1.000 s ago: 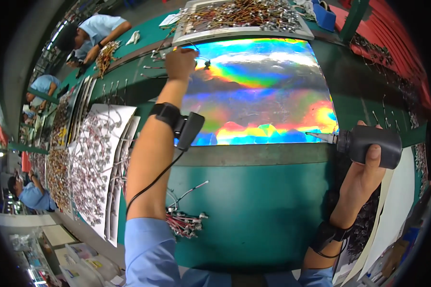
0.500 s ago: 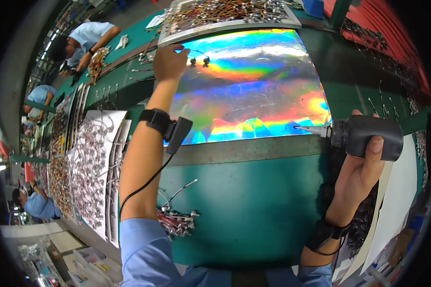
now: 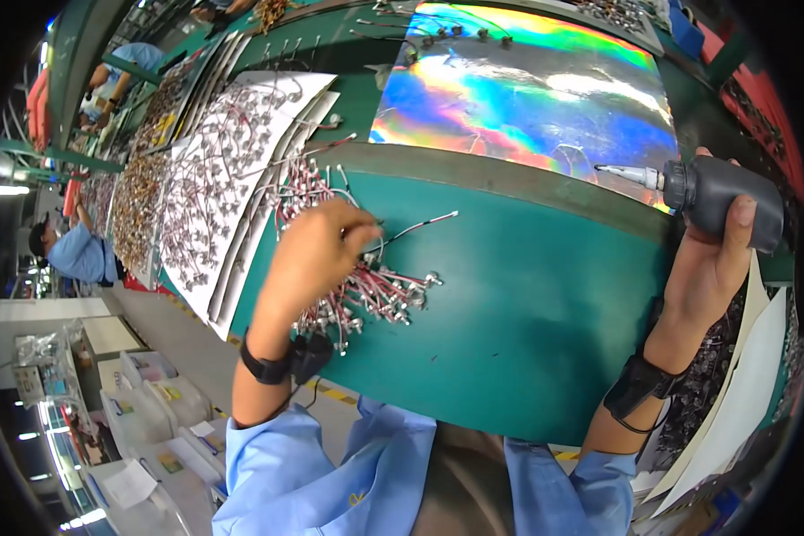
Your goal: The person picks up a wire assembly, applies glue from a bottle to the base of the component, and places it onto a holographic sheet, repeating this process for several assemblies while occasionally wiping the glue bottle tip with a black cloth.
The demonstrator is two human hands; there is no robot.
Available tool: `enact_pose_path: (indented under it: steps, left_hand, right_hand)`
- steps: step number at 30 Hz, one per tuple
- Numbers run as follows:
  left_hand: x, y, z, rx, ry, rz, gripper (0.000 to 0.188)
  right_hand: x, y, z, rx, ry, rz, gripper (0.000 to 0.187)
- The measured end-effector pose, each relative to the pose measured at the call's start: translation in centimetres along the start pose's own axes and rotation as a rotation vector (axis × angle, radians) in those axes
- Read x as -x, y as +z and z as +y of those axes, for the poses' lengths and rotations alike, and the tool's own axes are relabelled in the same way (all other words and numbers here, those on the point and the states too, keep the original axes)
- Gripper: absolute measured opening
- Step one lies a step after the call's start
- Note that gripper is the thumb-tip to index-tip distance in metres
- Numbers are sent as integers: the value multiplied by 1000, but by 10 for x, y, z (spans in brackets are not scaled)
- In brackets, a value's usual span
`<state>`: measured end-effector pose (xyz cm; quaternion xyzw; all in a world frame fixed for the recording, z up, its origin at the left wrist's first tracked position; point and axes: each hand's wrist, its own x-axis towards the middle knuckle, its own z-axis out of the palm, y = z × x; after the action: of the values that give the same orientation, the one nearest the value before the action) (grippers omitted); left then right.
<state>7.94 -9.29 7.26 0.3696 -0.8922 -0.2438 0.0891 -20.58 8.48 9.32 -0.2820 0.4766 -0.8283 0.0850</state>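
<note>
My left hand (image 3: 323,252) is over a heap of thin red, white and black wires with small metal parts (image 3: 393,290) on the green table mat. Its fingers are curled into a pinch among the wires; whatever is between the fingertips is too small to make out. One longer wire (image 3: 424,221) sticks out of the heap, beside the fingertips. My right hand (image 3: 710,259) grips a dark squeeze bottle (image 3: 732,198), tipped sideways, its pointed nozzle over the near right part of a shiny rainbow sheet (image 3: 527,98). Several small dark wired parts (image 3: 482,34) lie along the sheet's far left edge.
White boards (image 3: 241,125) covered with wired parts are stacked on the left. A tray (image 3: 612,13) of loose parts stands at the far side, near a blue bin (image 3: 686,34). White sheets (image 3: 741,375) hang at the right edge. Co-workers in blue sit farther left.
My left hand has come back from the far left of the shiny sheet to the wire heap. My view has shifted. The bottle stays in my right hand.
</note>
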Motion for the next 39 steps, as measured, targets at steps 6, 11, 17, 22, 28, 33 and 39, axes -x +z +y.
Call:
enact_pose_path:
  steps: [6, 11, 17, 22, 28, 33, 39]
  left_hand:
    - [29, 32, -10, -292, -72, 74, 12]
    - [29, 34, -19, -348, 1, -48, 11]
    - [25, 27, -21, -341, 19, -164, 8]
    - [15, 22, -27, -334, 108, -273, 7]
    - [14, 20, -30, -287, 228, -278, 7]
    - [8, 26, -29, -91, 200, -198, 8]
    - [11, 33, -22, -70, 18, -166, 9]
  right_hand:
    - [15, 17, 4, -72, 131, -87, 47]
    - [18, 19, 5, 4, 104, -127, 46]
    - [17, 16, 5, -1, 99, -108, 45]
    - [18, 20, 1, -21, 98, -101, 45]
    - [19, 20, 0, -24, 87, -110, 45]
    - [21, 23, -2, 9, 104, -94, 46]
    - [19, 22, -1, 28, 109, -97, 46]
